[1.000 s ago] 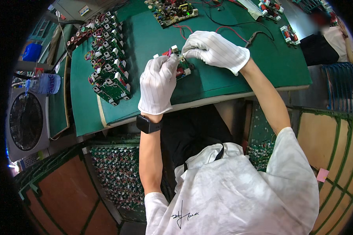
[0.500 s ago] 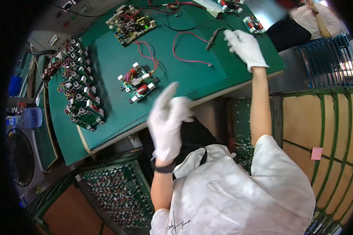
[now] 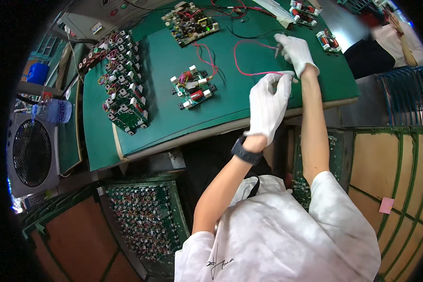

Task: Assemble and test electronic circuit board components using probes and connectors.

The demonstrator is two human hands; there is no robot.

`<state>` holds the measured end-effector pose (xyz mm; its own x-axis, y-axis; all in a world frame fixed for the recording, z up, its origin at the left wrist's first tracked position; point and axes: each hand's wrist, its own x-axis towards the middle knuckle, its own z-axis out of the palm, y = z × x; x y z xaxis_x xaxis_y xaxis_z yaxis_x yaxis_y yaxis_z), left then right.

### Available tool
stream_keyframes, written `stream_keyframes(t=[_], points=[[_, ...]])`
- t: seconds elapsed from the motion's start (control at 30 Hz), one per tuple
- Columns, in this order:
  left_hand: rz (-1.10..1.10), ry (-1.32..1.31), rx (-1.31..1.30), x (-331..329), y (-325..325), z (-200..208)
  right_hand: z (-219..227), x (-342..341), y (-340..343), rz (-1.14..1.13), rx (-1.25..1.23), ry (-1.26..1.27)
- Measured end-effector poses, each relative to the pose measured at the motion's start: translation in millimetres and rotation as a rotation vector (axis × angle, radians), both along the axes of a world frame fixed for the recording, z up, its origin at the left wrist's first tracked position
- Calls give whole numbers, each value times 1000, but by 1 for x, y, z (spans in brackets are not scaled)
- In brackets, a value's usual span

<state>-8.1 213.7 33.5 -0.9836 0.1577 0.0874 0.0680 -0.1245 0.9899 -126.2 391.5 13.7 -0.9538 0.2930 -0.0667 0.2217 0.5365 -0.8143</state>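
Note:
My white-gloved left hand (image 3: pixel 269 104) is at the front right of the green mat, thumb and forefinger closed on the end of a red wire (image 3: pixel 239 61). Just beyond it my right hand (image 3: pixel 298 52), also gloved, grips a slim dark probe (image 3: pixel 277 50) with the wire's other end running to it. A thin black cable (image 3: pixel 249 36) runs behind toward the probe. Left of my hands lies a small green circuit board (image 3: pixel 192 88) with red and white parts. Red leads join it to a larger, densely filled board (image 3: pixel 189 26) with a lit green light.
A row of circuit boards (image 3: pixel 124 84) stands along the table's left side. More small boards (image 3: pixel 328 41) lie at the far right. A tray of boards (image 3: pixel 143 221), a fan (image 3: pixel 32 155) and a plastic bottle (image 3: pixel 56 111) are at left. Another person (image 3: pixel 385 47) sits at upper right.
My left hand has moved right and forward and taken the red wire's end. My right hand has closed on the probe. The whole view has shifted.

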Motion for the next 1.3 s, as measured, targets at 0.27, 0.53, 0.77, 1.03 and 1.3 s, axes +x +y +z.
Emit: stream_keyframes(t=[0.27, 0.53, 0.77, 1.03, 1.3], points=[[246, -1, 129, 32, -144, 37, 23, 31, -69, 196, -965, 188], [416, -20, -208, -28, -223, -8, 8, 6, -124, 501, -665, 363], [375, 4, -215, -37, -210, -29, -11, 3, -126, 509, -514, 312], [379, 132, -456, -39, -208, -45, -18, 7, -132, 506, -550, 334], [431, 297, -666, -55, -206, -43, -20, -15, -129, 483, -274, 300]])
